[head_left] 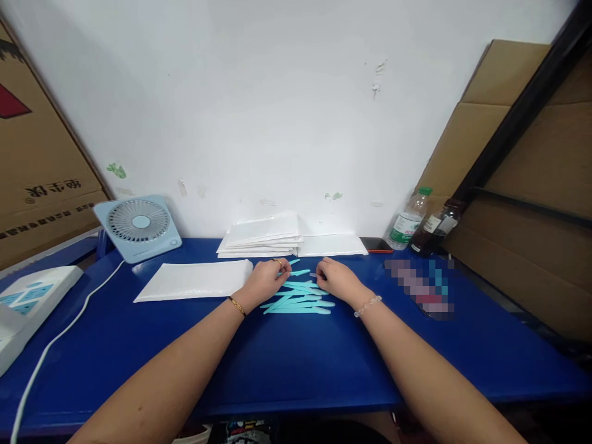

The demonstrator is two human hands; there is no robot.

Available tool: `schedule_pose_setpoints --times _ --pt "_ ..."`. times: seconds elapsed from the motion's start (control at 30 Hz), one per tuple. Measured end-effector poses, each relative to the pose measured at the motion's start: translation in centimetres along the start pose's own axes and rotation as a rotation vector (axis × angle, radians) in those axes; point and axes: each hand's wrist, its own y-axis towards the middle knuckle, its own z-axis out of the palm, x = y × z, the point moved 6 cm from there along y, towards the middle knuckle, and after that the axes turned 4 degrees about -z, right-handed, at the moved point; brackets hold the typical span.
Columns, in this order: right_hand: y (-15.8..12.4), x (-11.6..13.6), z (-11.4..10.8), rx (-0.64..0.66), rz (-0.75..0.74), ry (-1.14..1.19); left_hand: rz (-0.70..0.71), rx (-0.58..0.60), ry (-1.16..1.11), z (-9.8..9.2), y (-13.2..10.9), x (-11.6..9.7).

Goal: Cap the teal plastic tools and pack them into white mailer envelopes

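Observation:
Several thin turquoise sticks (298, 301) lie in a loose pile on the blue table (287, 364). My left hand (267, 279), with a gold ring and a gold bracelet, rests at the pile's far left, fingers curled and pinching the end of one turquoise stick (300, 272). My right hand (337, 278), a bead bracelet on its wrist, sits at the pile's far right with fingers curled near the same stick. What its fingertips hold is hidden.
A white padded envelope (197, 279) lies left of the hands; a stack of white envelopes (263, 237) sits behind. A small blue fan (137, 226) with a white cable, two bottles (409, 220), a phone (377, 245) and cardboard (522, 185) ring the table.

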Motion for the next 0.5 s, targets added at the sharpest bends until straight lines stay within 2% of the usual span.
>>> schedule_pose_setpoints --times 0.2,0.3,0.5 --pt "-0.6 -1.4 -1.0 -0.074 0.062 0.358 0.0 -0.016 -0.003 -0.2 0.1 0.0" --pt "-1.0 -1.6 -1.9 -0.123 0.045 0.507 -0.002 -0.017 -0.004 -0.3 0.1 0.0" --pt "-1.2 -0.8 -2.6 -0.154 0.025 0.534 0.002 -0.024 -0.023 -0.4 0.1 -0.1"
